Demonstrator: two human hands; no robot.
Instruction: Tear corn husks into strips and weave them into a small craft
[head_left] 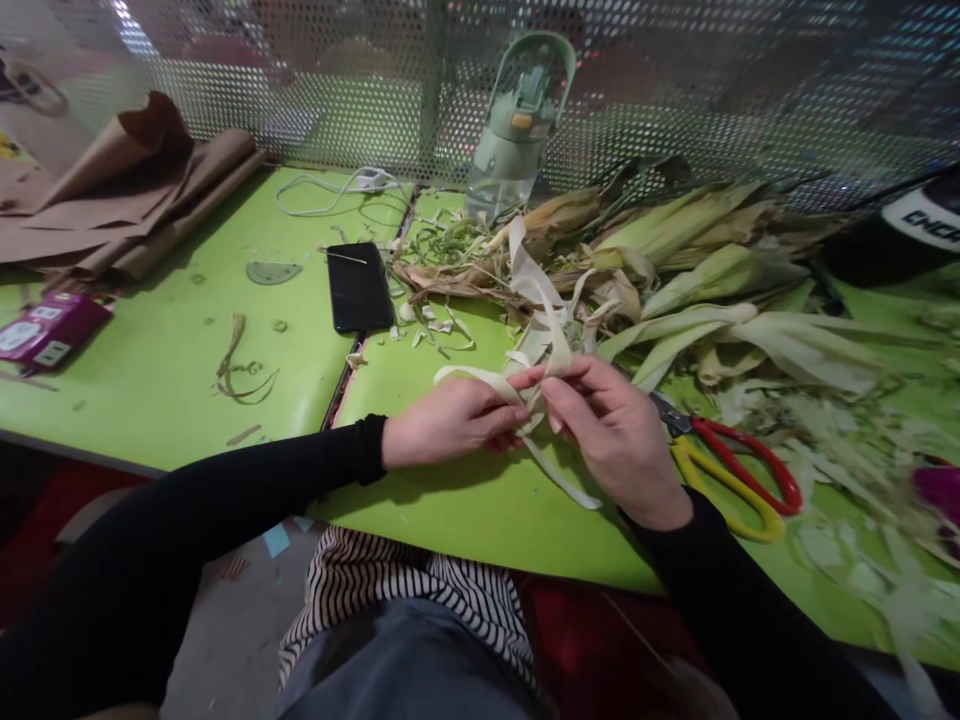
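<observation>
Pale corn husk strips (556,335) cross between my two hands, with loose ends sticking up, left and down toward the table edge. My left hand (457,418) is closed on the strips, thumb over the bent fingers. My right hand (611,430) pinches the same strips between thumb and fingers, close against the left fingertips. How the strips cross inside the fingers is partly hidden. Just right of my right hand lie scissors (731,465) with one red and one yellow handle, their blades partly covered. Behind my hands is a heap of corn husks (690,240).
On the green table (292,400) lie a phone (360,287), a white cable (330,190), brown paper (142,200) and a purple box (52,330). A bottle (510,140) stands by the perforated metal screen (337,100). Husk scraps (862,460) cover the right side; a dark bottle (900,230) lies at far right.
</observation>
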